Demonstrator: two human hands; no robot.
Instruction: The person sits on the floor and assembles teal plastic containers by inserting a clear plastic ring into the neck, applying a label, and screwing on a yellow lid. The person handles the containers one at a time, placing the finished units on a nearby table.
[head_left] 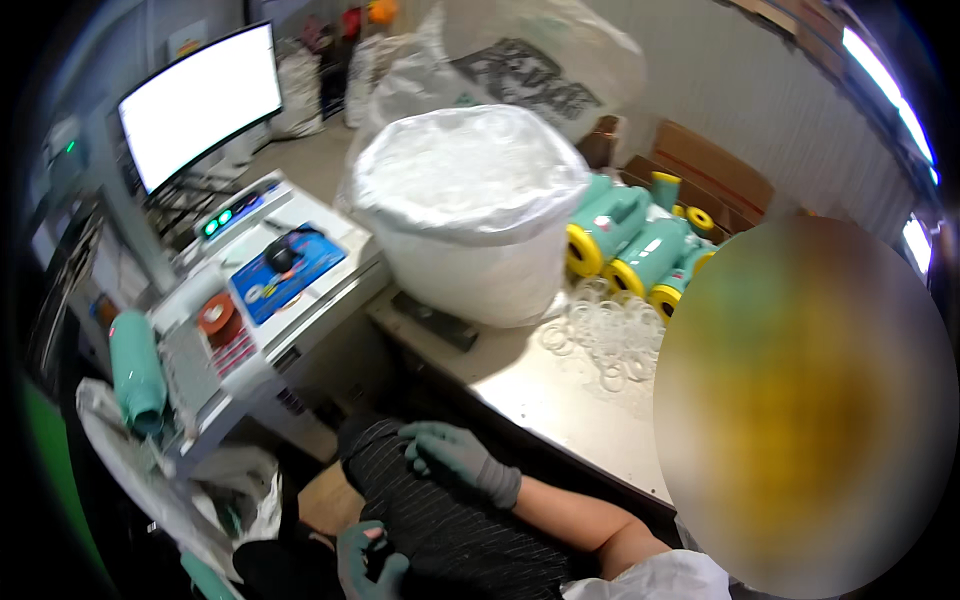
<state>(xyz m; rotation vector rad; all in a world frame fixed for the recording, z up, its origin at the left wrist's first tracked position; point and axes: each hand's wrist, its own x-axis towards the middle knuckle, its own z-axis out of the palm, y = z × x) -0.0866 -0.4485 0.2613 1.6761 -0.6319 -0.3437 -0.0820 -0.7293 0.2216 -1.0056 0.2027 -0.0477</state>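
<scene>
head view, looking down. largest first: grey tabletop runs up and away beyond the hands, w/ a big white plastic-lined sack standing on it, well above both hands. to the right of the sack, teal tubes w/ yellow end caps lie stacked on their sides; just in front of them a loose heap of clear plastic rings, the nearest work pieces, up-right of the right hand and well apart from it. far up-left of the hands: a lit blank monitor, a white machine stand w/ a blue pad and a red tape roll, a teal bottle at its left edge.

hands: both gloved, grey-green. right hand lies flat, fingers loosely spread, on the dark striped trouser knee, gripping nothing. left hand sits lower at the lap, fingers curled; can't tell if it pinches anything. hands are apart.

judgement: rings look light, thin, slick and a bit springy, prob. easy to scatter; best pinched one at a time by the rim, thumb + forefinger, gloves cutting feel.
</scene>
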